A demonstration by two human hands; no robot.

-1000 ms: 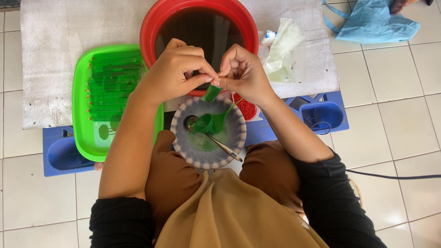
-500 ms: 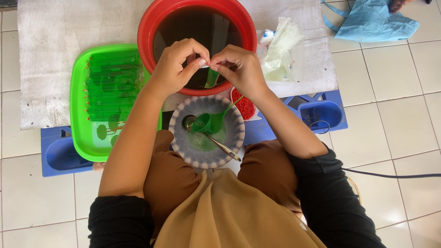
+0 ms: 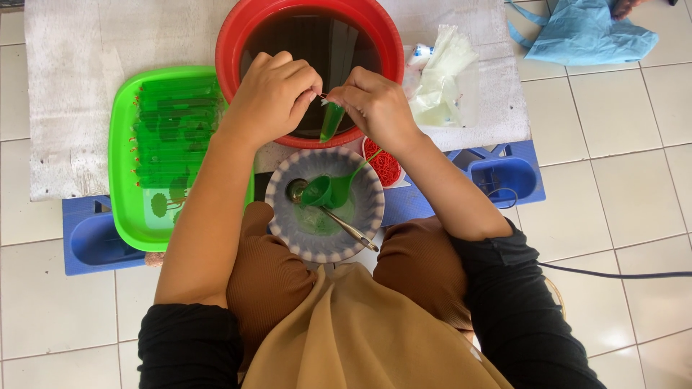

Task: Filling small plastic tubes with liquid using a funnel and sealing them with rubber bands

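My left hand (image 3: pixel 270 97) and my right hand (image 3: pixel 375 108) meet over the near rim of a red basin (image 3: pixel 234 36) of dark liquid. Between their fingertips they hold the top of a small clear plastic pouch filled with green liquid (image 3: pixel 331 119), which hangs down. Below the hands, on my lap, sits a grey bowl (image 3: pixel 364 216) holding a green funnel (image 3: pixel 321 191), a metal spoon (image 3: pixel 346 227) and a little green liquid.
A green tray (image 3: pixel 122 180) of several filled green pouches lies at the left. Red rubber bands (image 3: pixel 382 162) sit in a small dish beside the bowl. Empty clear bags (image 3: pixel 443 79) lie right of the basin. A blue bag (image 3: pixel 584 36) lies far right.
Both hands have risen from just above the bowl to the basin's rim, carrying the green pouch up with them. The funnel stays in the bowl.
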